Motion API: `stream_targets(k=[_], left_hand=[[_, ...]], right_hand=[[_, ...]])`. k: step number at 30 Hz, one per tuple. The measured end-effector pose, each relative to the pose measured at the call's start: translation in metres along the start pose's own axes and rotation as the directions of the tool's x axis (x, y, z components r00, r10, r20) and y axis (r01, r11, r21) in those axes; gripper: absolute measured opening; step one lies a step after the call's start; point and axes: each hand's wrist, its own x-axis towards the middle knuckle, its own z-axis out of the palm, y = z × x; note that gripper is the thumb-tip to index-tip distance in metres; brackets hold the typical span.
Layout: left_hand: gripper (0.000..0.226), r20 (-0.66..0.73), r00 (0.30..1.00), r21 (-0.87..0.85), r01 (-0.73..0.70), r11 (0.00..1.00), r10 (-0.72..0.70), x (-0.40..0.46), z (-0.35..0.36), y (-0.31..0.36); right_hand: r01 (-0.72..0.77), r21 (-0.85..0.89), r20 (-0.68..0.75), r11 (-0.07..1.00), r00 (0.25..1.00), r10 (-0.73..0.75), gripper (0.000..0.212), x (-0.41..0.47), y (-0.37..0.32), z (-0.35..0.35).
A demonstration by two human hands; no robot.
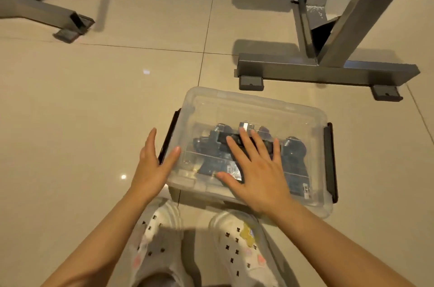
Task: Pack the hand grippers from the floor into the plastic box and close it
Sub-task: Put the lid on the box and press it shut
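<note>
Fingers point(258, 145) of right hand point(256, 174) straight and spread, pressing flat on lid point(258, 110) of plastic box point(314, 206) on floor point(82, 110); left hand point(153, 164) open against box's left edge beside black latch point(168, 136); blue hand grippers point(209, 145) inside
</note>
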Motion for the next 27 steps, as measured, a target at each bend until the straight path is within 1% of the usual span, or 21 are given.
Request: stream_targets(k=[1,2,3,4,5,6,8,10,12,14,16,17,19,20,21,23,24,27], left_hand=[[0.090,0.082,0.990,-0.191,0.125,0.974,-0.111,-0.001,0.001,0.000],[0.092,0.125,0.979,-0.297,0.191,0.936,-0.160,-0.002,0.003,0.001],[0.092,0.131,0.976,-0.340,0.210,0.917,-0.175,-0.003,0.004,0.002],[0.092,0.103,0.980,-0.351,0.196,0.915,-0.170,-0.003,0.003,0.002],[0.089,0.046,0.987,-0.334,0.160,0.929,-0.153,-0.003,0.002,0.002],[0.085,-0.024,0.992,-0.301,0.112,0.947,-0.125,-0.004,0.000,0.002],[0.077,-0.139,0.990,-0.208,-0.040,0.977,0.011,-0.008,-0.001,0.005],[0.071,-0.167,0.972,-0.062,-0.179,0.982,0.167,-0.011,0.001,0.009],[0.069,-0.167,0.954,0.042,-0.244,0.969,0.247,-0.009,0.002,0.010],[0.065,-0.201,0.919,0.176,-0.306,0.935,0.339,-0.006,0.002,0.010],[0.054,-0.223,0.858,0.349,-0.372,0.860,0.462,-0.003,0.001,0.009],[0.047,-0.227,0.837,0.407,-0.383,0.829,0.498,-0.002,0.002,0.008],[0.036,-0.217,0.822,0.456,-0.392,0.799,0.527,0.000,0.003,0.006],[0.032,-0.202,0.826,0.464,-0.392,0.794,0.526,0.000,0.004,0.004],[0.033,-0.177,0.844,0.462,-0.383,0.800,0.507,0.000,0.005,0.004],[0.041,-0.122,0.880,0.468,-0.356,0.809,0.458,0.000,0.006,0.004],[0.043,-0.108,0.881,0.495,-0.354,0.793,0.461,0.002,0.006,0.004],[0.044,-0.088,0.838,0.583,-0.395,0.710,0.539,0.005,0.004,0.008]], right_hand=[[0.001,-0.008,-0.004,1.000,1.000,-0.001,0.075,0.000,0.000,0.000],[-0.004,-0.010,0.000,1.000,1.000,0.004,0.074,0.001,0.000,0.000],[-0.012,-0.015,0.009,1.000,1.000,0.012,0.074,0.001,-0.001,0.000],[-0.016,-0.021,0.017,1.000,1.000,0.016,0.074,0.002,-0.002,-0.001],[-0.016,-0.022,0.021,1.000,1.000,0.016,0.074,0.003,-0.004,-0.001],[-0.015,-0.015,0.023,1.000,1.000,0.015,0.074,0.003,-0.006,-0.002],[-0.013,-0.004,0.020,1.000,1.000,0.013,0.075,0.002,-0.006,-0.004],[-0.011,0.000,0.020,1.000,1.000,0.011,0.075,0.002,-0.006,-0.004],[-0.008,0.003,0.027,1.000,1.000,0.008,0.075,0.003,-0.006,-0.004],[-0.003,0.005,0.029,1.000,1.000,0.003,0.076,0.004,-0.006,-0.005],[-0.001,0.007,0.026,1.000,1.000,0.001,0.076,0.004,-0.007,-0.005],[0.000,0.013,0.023,1.000,1.000,-0.001,0.076,0.004,-0.007,-0.006],[0.002,0.026,0.019,1.000,1.000,-0.003,0.076,0.004,-0.006,-0.006],[0.003,0.032,0.018,0.999,1.000,-0.003,0.075,0.003,-0.006,-0.006],[0.002,0.041,0.010,0.999,1.000,-0.002,0.072,0.002,-0.006,-0.005],[-0.005,0.062,-0.018,0.998,1.000,0.006,0.064,0.003,-0.004,-0.005],[-0.011,0.066,-0.037,0.998,0.999,0.013,0.060,0.004,-0.003,-0.005],[-0.005,0.042,-0.098,0.999,0.995,0.009,0.053,0.012,0.003,-0.008]])
